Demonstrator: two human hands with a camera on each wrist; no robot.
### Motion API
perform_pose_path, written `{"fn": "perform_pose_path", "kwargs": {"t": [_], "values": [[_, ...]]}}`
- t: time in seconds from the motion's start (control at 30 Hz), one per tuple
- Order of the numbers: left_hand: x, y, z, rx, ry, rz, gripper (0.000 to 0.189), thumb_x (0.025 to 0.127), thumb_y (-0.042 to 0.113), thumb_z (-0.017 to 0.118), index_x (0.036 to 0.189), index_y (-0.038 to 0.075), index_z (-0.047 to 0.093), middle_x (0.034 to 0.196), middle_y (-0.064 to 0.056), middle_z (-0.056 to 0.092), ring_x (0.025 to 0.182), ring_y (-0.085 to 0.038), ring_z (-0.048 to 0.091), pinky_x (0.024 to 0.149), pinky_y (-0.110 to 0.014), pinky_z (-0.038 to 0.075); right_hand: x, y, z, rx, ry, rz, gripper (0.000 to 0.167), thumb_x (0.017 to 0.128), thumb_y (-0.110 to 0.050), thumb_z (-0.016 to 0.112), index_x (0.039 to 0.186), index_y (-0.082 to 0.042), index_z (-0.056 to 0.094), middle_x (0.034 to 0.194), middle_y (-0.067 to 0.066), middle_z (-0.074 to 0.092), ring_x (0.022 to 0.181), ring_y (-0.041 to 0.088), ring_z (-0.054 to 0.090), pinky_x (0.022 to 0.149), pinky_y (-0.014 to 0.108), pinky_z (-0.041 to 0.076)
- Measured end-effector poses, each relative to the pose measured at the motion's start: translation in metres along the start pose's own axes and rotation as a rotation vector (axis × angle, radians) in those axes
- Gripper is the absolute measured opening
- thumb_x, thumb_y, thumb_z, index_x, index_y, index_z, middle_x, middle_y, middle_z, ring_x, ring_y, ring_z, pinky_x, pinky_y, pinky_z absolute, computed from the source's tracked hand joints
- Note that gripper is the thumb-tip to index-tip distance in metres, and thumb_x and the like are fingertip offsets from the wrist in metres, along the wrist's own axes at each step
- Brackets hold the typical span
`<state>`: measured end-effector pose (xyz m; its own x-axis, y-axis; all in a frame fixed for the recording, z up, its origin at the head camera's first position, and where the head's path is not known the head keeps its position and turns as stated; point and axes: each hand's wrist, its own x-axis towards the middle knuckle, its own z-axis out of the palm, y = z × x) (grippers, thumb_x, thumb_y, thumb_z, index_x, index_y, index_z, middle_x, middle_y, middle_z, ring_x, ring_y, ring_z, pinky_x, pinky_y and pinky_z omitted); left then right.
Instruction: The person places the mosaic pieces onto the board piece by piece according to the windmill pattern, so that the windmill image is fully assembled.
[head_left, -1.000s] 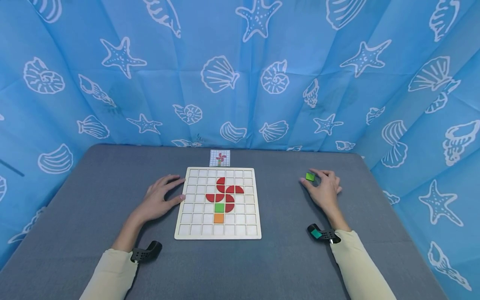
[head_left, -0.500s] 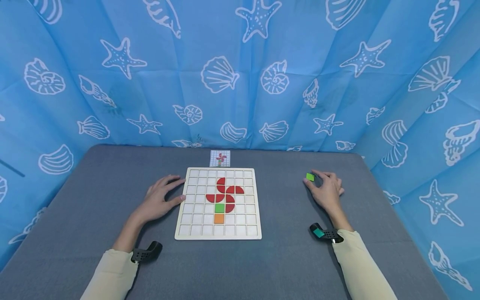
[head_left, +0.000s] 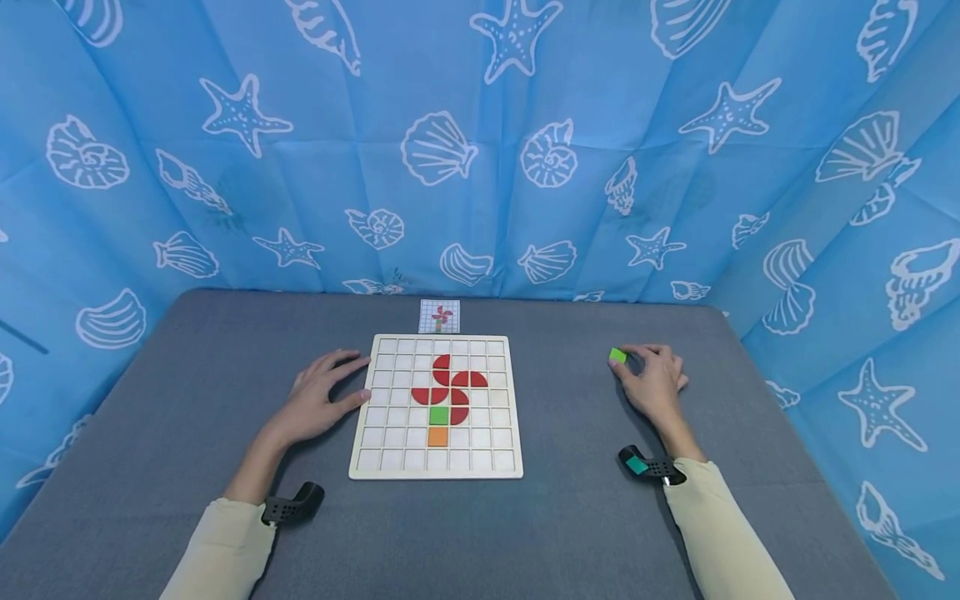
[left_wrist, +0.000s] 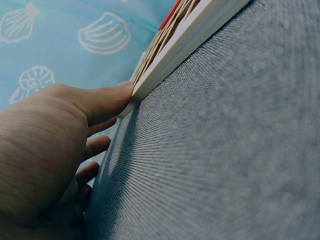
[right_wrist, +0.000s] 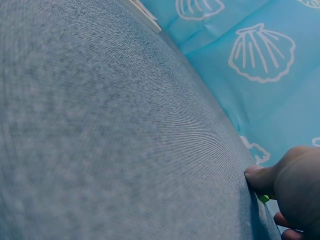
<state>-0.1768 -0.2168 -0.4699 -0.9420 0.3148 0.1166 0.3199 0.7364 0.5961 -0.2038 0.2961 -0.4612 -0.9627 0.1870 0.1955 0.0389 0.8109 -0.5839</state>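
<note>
My right hand (head_left: 652, 382) pinches a small green square tile (head_left: 617, 355) between thumb and fingertips, low over the table right of the board. In the right wrist view only a sliver of the green tile (right_wrist: 265, 199) shows past the thumb. A pale gridded board (head_left: 362, 458) lies flat in the middle. On it are several red rounded pieces (head_left: 459, 397) in a pinwheel, a green square (head_left: 438, 416) and, below that, an orange square (head_left: 437, 437). My left hand (head_left: 315, 402) rests at the board's left edge, its thumb (left_wrist: 107, 102) touching the side and its fingers loosely extended.
A small printed card (head_left: 439, 317) with a pinwheel pattern on a grid lies just beyond the board's far edge. Grey cloth covers the table (head_left: 562, 533). A blue curtain (head_left: 480, 225) with shell and starfish prints hangs behind and at the sides.
My right hand has shifted slightly to the right and its fingers have closed onto the green tile, which has turned a little. The left hand and the board have stayed put.
</note>
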Motion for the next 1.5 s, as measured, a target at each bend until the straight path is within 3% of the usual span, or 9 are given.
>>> {"fn": "perform_pose_path", "kwargs": {"t": [0.4, 0.9, 1.5], "values": [[-0.001, 0.001, -0.001, 0.001, 0.005, 0.003, 0.061, 0.098, 0.037, 0.068, 0.149, 0.007, 0.052, 0.155, -0.021, 0.039, 0.147, -0.048, 0.021, 0.109, -0.073, 0.013, -0.001, -0.002, -0.002, 0.018, 0.015, -0.002, 0.035, 0.098, -0.016, 0.07, 0.124, 0.006, 0.066, 0.134, 0.033, 0.042, 0.122, 0.051, 0.033, 0.095, 0.065, 0.019], [-0.002, 0.004, -0.003, 0.008, -0.004, -0.017, 0.061, 0.099, 0.036, 0.067, 0.15, 0.007, 0.051, 0.155, -0.022, 0.039, 0.148, -0.047, 0.021, 0.108, -0.073, 0.014, -0.003, -0.022, -0.012, 0.062, 0.044, -0.096, 0.034, 0.097, -0.018, 0.072, 0.12, 0.007, 0.069, 0.128, 0.03, 0.047, 0.118, 0.049, 0.036, 0.093, 0.064, 0.02], [-0.002, 0.005, -0.004, 0.006, -0.009, -0.01, 0.06, 0.099, 0.037, 0.067, 0.15, 0.008, 0.051, 0.155, -0.021, 0.039, 0.148, -0.047, 0.021, 0.108, -0.072, 0.014, -0.014, -0.058, -0.017, 0.129, 0.035, -0.248, 0.028, 0.092, -0.012, 0.076, 0.113, 0.007, 0.072, 0.122, 0.03, 0.052, 0.117, 0.051, 0.039, 0.096, 0.071, 0.017]]}}
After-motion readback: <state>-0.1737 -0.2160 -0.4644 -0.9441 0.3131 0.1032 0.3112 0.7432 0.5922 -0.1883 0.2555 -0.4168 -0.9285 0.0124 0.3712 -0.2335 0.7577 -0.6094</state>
